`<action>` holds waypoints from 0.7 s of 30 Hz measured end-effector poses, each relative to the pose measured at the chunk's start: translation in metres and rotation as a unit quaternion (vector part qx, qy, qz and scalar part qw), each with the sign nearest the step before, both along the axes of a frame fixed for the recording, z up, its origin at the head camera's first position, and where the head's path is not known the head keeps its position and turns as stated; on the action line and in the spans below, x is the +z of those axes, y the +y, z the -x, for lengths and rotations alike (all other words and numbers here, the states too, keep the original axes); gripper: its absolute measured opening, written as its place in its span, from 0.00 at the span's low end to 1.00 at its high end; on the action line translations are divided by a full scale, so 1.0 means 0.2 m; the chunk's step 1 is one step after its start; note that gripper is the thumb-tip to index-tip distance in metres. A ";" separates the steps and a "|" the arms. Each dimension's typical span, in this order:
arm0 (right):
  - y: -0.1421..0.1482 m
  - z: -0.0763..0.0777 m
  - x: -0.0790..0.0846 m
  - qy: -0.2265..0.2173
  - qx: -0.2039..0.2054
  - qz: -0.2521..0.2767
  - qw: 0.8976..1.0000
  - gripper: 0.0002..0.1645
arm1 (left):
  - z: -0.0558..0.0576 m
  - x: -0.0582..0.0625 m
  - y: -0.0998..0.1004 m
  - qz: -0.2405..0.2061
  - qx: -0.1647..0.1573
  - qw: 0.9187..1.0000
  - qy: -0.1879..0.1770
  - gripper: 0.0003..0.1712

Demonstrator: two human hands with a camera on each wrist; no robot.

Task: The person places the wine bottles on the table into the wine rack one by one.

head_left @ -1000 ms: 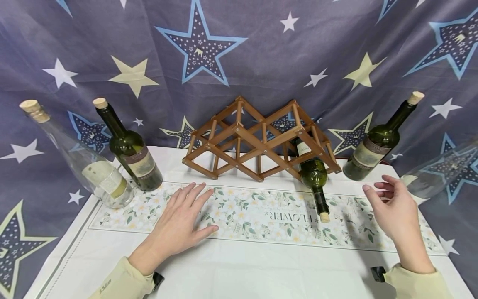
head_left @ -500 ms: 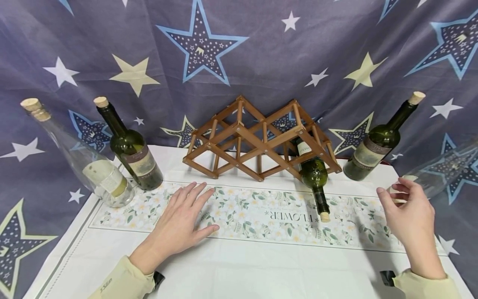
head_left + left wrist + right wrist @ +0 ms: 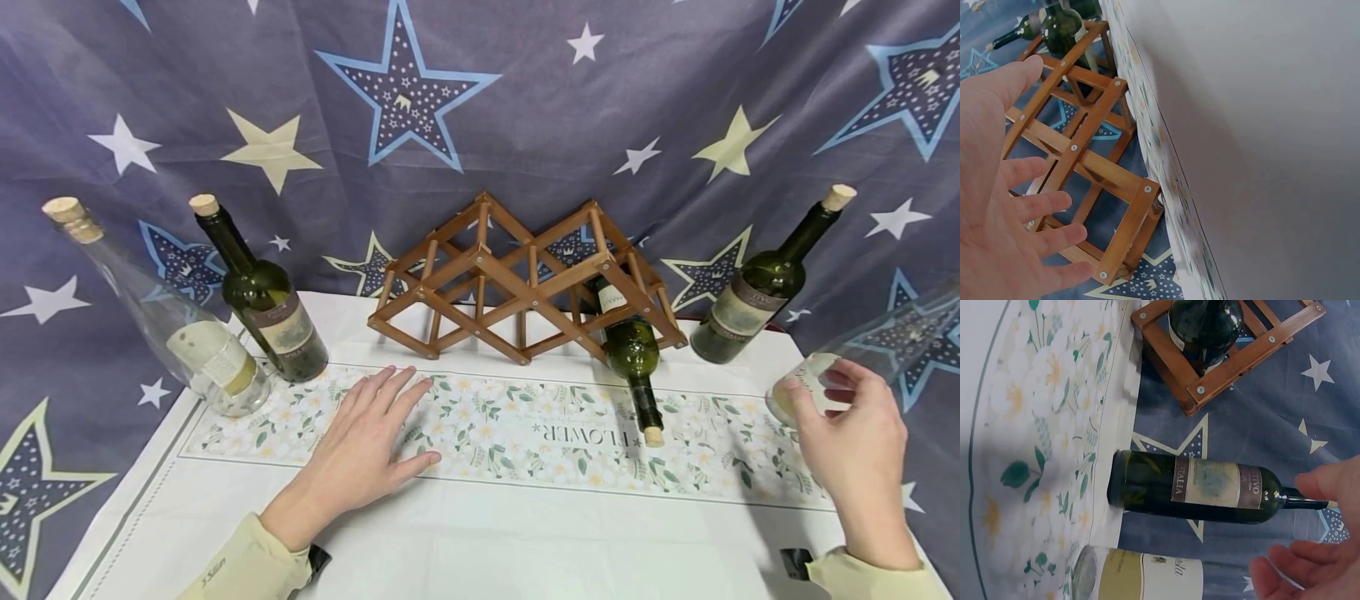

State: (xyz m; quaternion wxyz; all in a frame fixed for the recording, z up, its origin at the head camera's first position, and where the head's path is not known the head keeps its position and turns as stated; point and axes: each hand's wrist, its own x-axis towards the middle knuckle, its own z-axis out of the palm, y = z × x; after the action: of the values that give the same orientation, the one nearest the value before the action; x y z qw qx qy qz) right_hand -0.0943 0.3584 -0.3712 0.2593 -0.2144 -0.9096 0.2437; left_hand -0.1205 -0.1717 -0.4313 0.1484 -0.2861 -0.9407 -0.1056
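Observation:
My left hand (image 3: 358,454) is held over the flowered strip with fingers spread and nothing in them; the left wrist view has it beside the wooden wine rack (image 3: 1074,147). At the right, my right hand (image 3: 857,437) is at a clear glass wine bottle (image 3: 808,379), thumb and fingers apart and overlapping its lower part. The right wrist view shows this bottle's pale label (image 3: 1172,575) close to the fingers. A green wine bottle (image 3: 632,348) lies in the rack's right end, corked neck pointing forward. Another green wine bottle (image 3: 741,312) stands right of the rack.
On the left stand a clear corked bottle (image 3: 217,362) and a green corked bottle (image 3: 281,325). A flowered runner (image 3: 480,433) crosses the white tablecloth (image 3: 510,533). Behind the table hangs a star-patterned curtain (image 3: 525,125).
My right hand has moved right, from beside the standing green bottle to the clear bottle, whose base now shows left of the hand. The left hand has stayed in place.

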 end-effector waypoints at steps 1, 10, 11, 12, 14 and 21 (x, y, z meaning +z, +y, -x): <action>0.00 0.00 0.00 0.003 -0.002 -0.005 1.000 0.38 | 0.00 0.00 0.00 -0.001 0.000 1.000 -0.001 0.54; 0.05 -0.02 0.03 0.045 -0.025 -0.006 0.999 0.40 | 0.00 0.00 0.00 -0.006 0.002 1.000 -0.011 0.54; 0.05 -0.02 0.03 0.052 -0.026 -0.004 0.998 0.41 | 0.00 0.00 0.00 -0.005 0.003 1.000 -0.013 0.54; 0.06 -0.02 0.03 0.059 -0.027 -0.002 0.998 0.41 | -0.01 0.00 0.00 -0.005 0.004 1.000 -0.017 0.54; 0.07 -0.02 0.03 0.077 -0.026 -0.001 0.997 0.42 | -0.01 0.00 0.00 -0.008 0.006 1.000 -0.022 0.54; 0.10 0.01 0.04 0.084 -0.049 0.035 0.995 0.46 | -0.01 0.00 0.00 -0.013 0.006 0.999 -0.029 0.55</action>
State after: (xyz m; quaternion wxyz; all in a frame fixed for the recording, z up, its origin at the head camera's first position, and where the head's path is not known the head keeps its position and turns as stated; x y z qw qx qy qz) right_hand -0.0957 0.3793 -0.3629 0.3388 -0.2467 -0.8640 0.2790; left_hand -0.1183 -0.1718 -0.4304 0.1253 -0.2756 -0.9447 -0.1257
